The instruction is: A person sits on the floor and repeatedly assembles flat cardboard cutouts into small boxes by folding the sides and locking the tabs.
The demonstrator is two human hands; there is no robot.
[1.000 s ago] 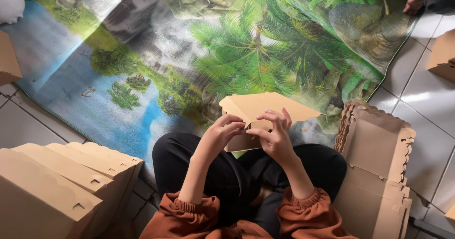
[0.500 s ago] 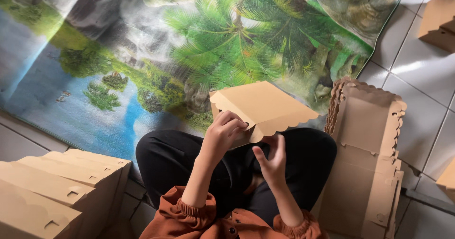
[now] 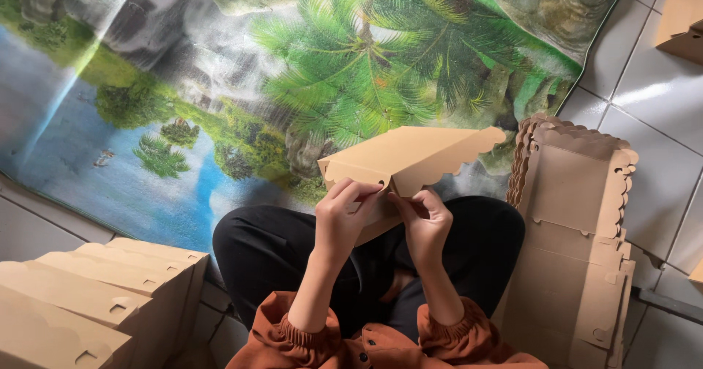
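A tan cardboard box (image 3: 410,157) with a scalloped flap edge is held above my lap, partly folded, its flap pointing up and to the right. My left hand (image 3: 344,215) grips its near left corner, fingers curled over the edge. My right hand (image 3: 426,222) pinches the underside of the box beside the left hand. Both wrists wear rust-orange sleeves. My legs, in black trousers (image 3: 278,252), are crossed beneath the box.
A stack of flat scalloped cardboard blanks (image 3: 578,244) lies on the tiled floor at my right. Several folded boxes (image 3: 95,296) stand at the lower left. A printed mat with palms and water (image 3: 220,83) covers the floor ahead. Another box (image 3: 685,17) sits top right.
The box has been tilted and raised, its flap now swung up to the right. My right hand moved from below back onto the box. The view shifted slightly left.
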